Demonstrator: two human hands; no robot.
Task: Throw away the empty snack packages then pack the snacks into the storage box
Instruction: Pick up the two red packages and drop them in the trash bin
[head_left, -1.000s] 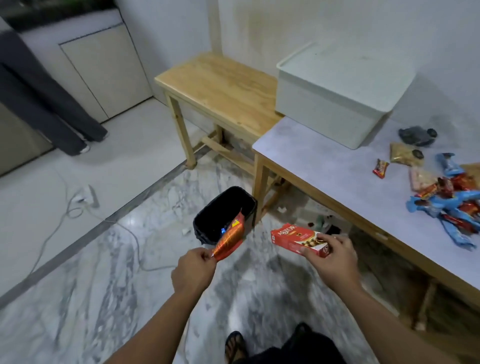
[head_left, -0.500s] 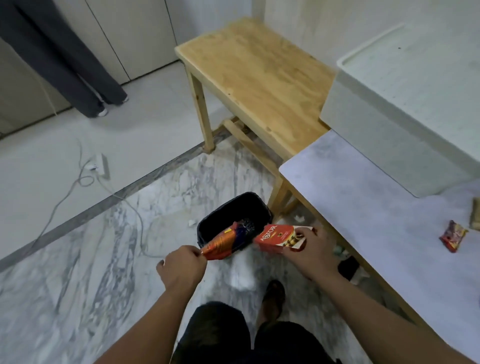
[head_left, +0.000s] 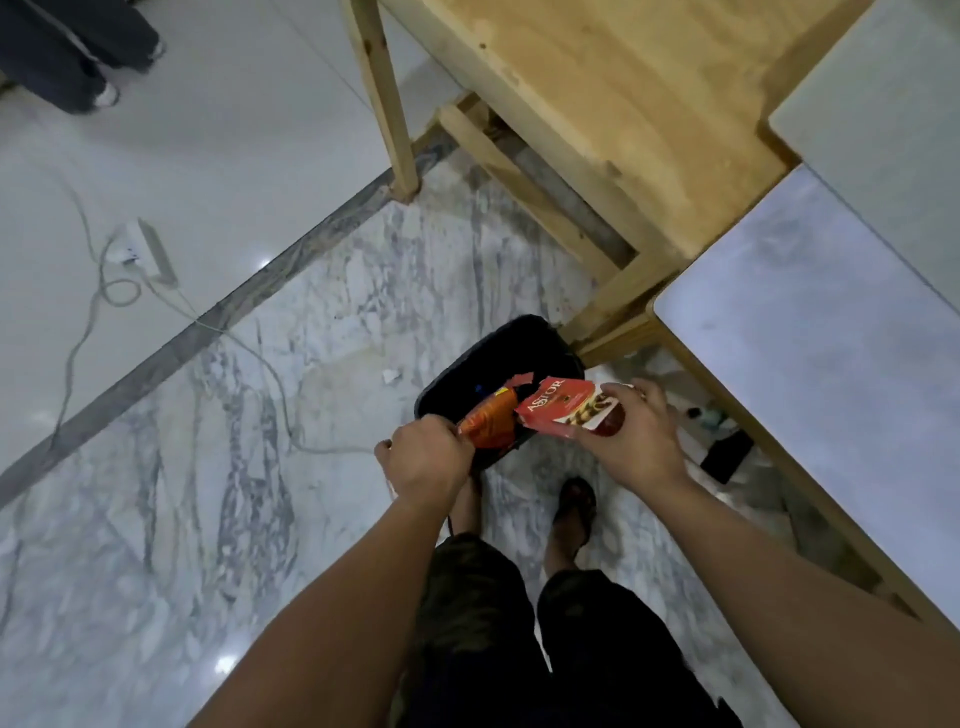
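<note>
A black trash bin (head_left: 535, 340) stands on the marble floor by the table leg. My left hand (head_left: 428, 457) pinches an orange snack wrapper (head_left: 488, 423) by its end, and the wrapper hangs over the bin's near rim. My right hand (head_left: 631, 431) grips a red Astor snack box (head_left: 563, 410) held just above the bin's opening. A corner of the white storage box (head_left: 883, 104) shows at the top right. The other snacks are out of view.
A wooden bench (head_left: 623, 104) stands beyond the bin, and the grey-topped table (head_left: 810, 322) runs along the right. A power strip with its cable (head_left: 148, 254) lies on the floor to the left. Another person's legs (head_left: 78, 57) are at the top left.
I have stepped closer and my head has tilted down, so the bin now lies directly under my hands. Both packages have moved over the bin's opening.
</note>
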